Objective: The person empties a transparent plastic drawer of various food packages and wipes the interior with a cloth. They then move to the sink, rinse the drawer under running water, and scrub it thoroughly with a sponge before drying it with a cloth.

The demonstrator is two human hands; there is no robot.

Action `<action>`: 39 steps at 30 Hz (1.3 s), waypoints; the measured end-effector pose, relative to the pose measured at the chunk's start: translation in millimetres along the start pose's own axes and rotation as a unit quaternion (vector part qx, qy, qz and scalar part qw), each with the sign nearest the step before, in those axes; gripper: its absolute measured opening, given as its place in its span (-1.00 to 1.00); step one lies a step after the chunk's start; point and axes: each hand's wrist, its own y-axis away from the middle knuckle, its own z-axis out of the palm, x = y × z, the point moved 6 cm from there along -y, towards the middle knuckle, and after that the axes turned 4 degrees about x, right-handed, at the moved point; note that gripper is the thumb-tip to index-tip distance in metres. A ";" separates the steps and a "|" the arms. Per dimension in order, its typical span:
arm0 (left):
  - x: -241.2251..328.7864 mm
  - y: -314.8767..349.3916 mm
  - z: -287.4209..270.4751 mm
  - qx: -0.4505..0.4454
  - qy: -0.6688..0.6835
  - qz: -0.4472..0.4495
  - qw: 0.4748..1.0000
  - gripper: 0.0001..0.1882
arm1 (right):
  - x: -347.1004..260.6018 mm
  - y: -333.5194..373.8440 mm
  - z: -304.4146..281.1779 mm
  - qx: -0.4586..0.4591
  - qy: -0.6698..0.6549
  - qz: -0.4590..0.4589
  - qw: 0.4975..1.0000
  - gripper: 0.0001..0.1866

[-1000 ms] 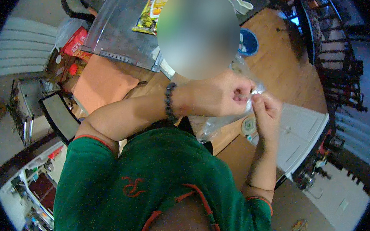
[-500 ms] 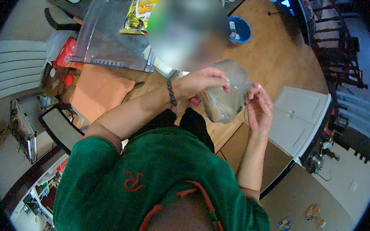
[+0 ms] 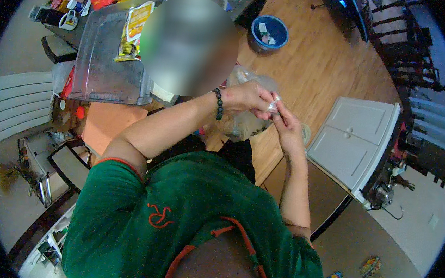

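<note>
A clear plastic bag [image 3: 241, 126] with something pale inside hangs below my hands, partly hidden behind my left wrist. My left hand [image 3: 244, 96], with a dark beaded bracelet at the wrist, has its fingers closed on the bag's gathered neck. My right hand [image 3: 289, 133] meets it from the right, thumb and fingers pinching the same bunched plastic [image 3: 272, 106]. The fingertips of both hands nearly touch there. What the bag holds cannot be made out clearly.
A clear plastic drawer-like bin [image 3: 110, 72] with a yellow packet [image 3: 136, 25] stands at the back left, partly behind a blurred area. A blue bucket [image 3: 270, 41] sits on the wooden floor. To the right is a white cabinet [image 3: 351, 133]; an orange panel [image 3: 111, 125] lies left.
My hands were apart, with the bag hanging between and below them; now they have come together at its neck. My right hand moved left, and its spread fingers closed. The view shifted.
</note>
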 end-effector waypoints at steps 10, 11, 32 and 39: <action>88.1 -49.4 7.7 0.150 -0.405 0.121 0.894 -0.82 | -28.2 -82.6 -59.6 0.041 0.124 -0.228 0.965 -0.87; 100.9 -52.2 8.5 0.167 -0.412 0.137 0.885 -0.83 | -42.0 -87.4 -67.0 0.063 0.170 -0.258 0.949 -0.89; 63.6 -196.9 -29.4 0.260 -0.389 0.218 0.857 -0.84 | -9.8 -186.0 -140.3 0.019 0.151 -0.101 0.983 -0.90; 60.2 -222.5 -58.6 0.332 -0.276 0.252 0.866 -0.84 | 44.7 -185.6 -138.4 0.136 0.113 -0.095 0.980 -0.78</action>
